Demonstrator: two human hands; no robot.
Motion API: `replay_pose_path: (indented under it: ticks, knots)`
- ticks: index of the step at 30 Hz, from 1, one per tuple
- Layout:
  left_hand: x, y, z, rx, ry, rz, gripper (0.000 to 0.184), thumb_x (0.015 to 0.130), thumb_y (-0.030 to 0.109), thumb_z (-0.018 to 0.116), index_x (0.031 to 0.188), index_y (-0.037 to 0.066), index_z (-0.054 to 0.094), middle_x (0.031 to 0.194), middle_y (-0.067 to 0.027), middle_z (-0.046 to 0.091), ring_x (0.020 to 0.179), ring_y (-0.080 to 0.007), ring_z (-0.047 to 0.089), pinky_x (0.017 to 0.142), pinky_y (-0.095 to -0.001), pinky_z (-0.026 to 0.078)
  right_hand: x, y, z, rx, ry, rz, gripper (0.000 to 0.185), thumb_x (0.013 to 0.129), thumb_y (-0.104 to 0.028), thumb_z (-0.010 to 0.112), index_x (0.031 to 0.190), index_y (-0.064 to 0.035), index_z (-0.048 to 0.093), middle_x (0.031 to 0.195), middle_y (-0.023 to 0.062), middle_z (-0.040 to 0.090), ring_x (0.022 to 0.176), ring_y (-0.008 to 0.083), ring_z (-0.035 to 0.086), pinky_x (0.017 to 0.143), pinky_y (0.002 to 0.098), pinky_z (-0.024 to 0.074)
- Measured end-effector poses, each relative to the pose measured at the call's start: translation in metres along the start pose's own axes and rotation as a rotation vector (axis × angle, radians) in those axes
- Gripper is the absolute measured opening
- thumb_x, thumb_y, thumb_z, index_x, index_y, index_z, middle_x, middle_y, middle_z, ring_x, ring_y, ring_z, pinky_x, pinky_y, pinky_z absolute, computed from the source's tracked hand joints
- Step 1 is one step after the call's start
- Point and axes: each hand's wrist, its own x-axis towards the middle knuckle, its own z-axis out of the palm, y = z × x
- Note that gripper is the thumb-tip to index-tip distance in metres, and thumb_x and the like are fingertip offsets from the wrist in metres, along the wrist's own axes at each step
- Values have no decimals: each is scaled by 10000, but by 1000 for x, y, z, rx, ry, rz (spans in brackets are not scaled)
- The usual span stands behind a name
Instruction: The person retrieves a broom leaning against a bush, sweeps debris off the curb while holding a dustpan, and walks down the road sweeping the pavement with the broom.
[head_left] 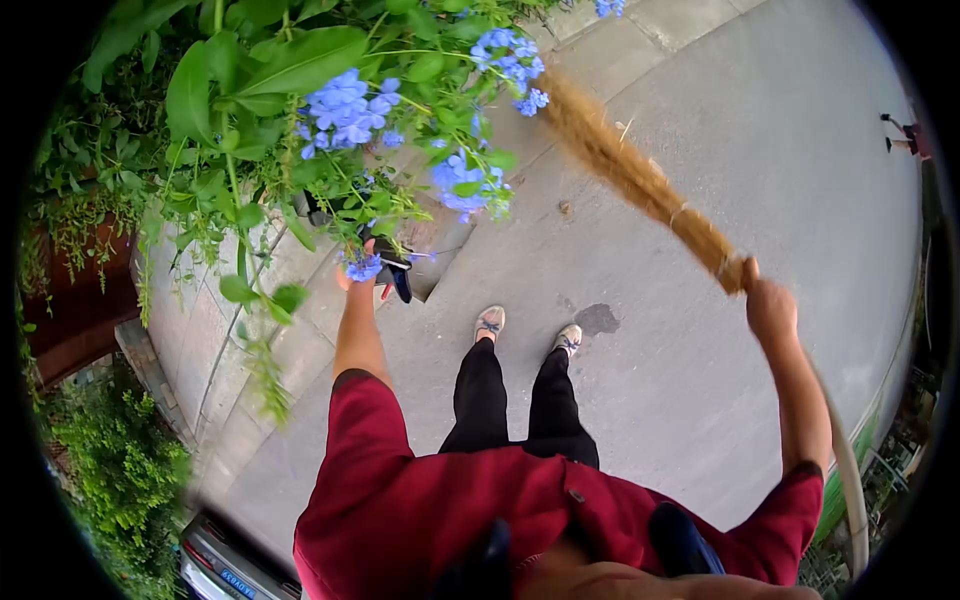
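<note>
My right hand [772, 310] is closed around a straw broom [650, 190], just where the bristle bundle meets the handle. The bristles slant up and left over the pavement, their far end blurred. The pale handle [848, 470] runs back past my right forearm. Extended forward, my left hand [358, 268] is partly covered by blue flowers and leaves. Against it is a dark object [400, 278] with a small red part; its kind is hidden by the plant, though the hand looks closed on it.
Leafy branches with blue flowers [345, 110] hang close at upper left. A paved curb strip [215, 330] borders the grey road [700, 400]. A parked car [225, 565] is at lower left, bushes [115, 470] above it. Another person [908, 138] is at far right.
</note>
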Motion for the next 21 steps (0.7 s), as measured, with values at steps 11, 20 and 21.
replay_pose_path:
  ticks: [11, 20, 21]
  knots:
    - [-23, 49, -58, -138, 99, 205, 561, 829, 510, 533, 1200, 91, 509, 1150, -227, 554, 1044, -405, 528, 864, -483, 427, -202, -9, -27, -45, -290, -125, 621, 778, 21, 519, 1334, -179, 326, 708, 84, 609, 614, 246, 623, 554, 346, 498]
    - [-86, 41, -137, 42, -350, 112, 483, 848, 484, 524, 1163, 120, 566, 1026, -163, 635, 955, -358, 595, 798, -454, 478, -353, 54, 28, 391, -256, 332, 562, 804, 21, 498, 1312, -181, 368, 708, 202, 601, 645, 402, 583, 557, 508, 432]
    - [-93, 45, -139, 10, -322, 141, 485, 846, 484, 528, 1163, 120, 564, 1033, -163, 632, 959, -355, 595, 795, -454, 478, -357, 52, 43, 423, -255, 383, 553, 809, 19, 488, 1311, -179, 366, 725, 212, 607, 658, 412, 583, 561, 517, 425]
